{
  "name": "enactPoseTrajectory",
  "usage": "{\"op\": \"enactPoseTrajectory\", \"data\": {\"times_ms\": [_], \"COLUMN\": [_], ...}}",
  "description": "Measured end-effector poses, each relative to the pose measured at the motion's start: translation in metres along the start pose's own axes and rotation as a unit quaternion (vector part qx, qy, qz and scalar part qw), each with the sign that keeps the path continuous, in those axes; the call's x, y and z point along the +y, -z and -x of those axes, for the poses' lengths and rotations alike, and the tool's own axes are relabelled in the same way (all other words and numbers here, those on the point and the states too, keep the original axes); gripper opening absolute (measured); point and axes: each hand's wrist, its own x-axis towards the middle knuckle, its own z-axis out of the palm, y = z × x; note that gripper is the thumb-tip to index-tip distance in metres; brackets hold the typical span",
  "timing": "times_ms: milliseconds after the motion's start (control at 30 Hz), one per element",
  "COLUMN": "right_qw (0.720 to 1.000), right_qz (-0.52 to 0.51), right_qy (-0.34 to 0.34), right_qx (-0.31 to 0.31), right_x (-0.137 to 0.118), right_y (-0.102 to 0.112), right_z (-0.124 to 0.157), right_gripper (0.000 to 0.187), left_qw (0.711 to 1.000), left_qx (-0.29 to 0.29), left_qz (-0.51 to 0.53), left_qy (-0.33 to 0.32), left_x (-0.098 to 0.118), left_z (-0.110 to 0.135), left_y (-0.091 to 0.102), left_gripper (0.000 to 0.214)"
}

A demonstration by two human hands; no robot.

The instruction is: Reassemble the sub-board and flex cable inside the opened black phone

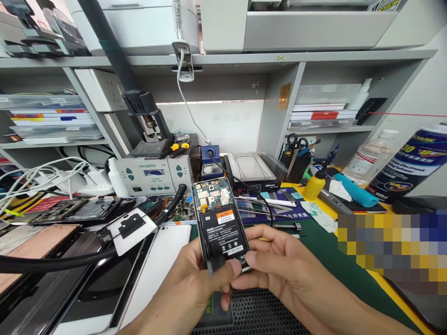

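An opened smartphone [223,232] is held up over the work mat, its back off. Its circuit board [211,194] shows at the top, with a black battery [225,235] marked BM32 below it. My left hand [204,274] grips the phone's lower left edge, thumb across the bottom. A small dark piece [217,260], blurred, stands up near that thumb; I cannot make out what it is. My right hand [270,263] pinches the lower right corner between thumb and fingers. Under the hands lies a black perforated surface [258,309].
Phones and panels, among them a white one [157,265], cover the left side. A soldering station [155,176] and a heating plate [253,167] stand behind. Tweezers [265,202], a yellow bottle [314,185] and a spray can [408,163] are to the right.
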Motion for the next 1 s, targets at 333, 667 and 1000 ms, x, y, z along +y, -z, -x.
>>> {"op": "enactPoseTrajectory", "data": {"times_ms": [333, 667, 1000], "right_qw": [1.0, 0.999, 0.994], "right_qz": [-0.007, -0.019, 0.058], "right_qy": [0.001, -0.002, 0.02], "right_qx": [0.01, 0.034, 0.091], "right_x": [0.005, 0.009, 0.009], "right_y": [-0.001, -0.001, -0.009], "right_z": [-0.004, -0.008, -0.006], "right_gripper": [0.013, 0.017, 0.022], "left_qw": [0.999, 1.0, 0.994], "left_qx": [0.024, 0.026, 0.024], "left_qz": [-0.011, -0.008, -0.1], "left_qy": [-0.025, -0.006, -0.027], "left_x": [-0.003, 0.003, -0.007], "left_z": [-0.001, -0.001, -0.005], "left_y": [-0.006, -0.012, -0.007], "left_gripper": [0.019, 0.029, 0.022]}}
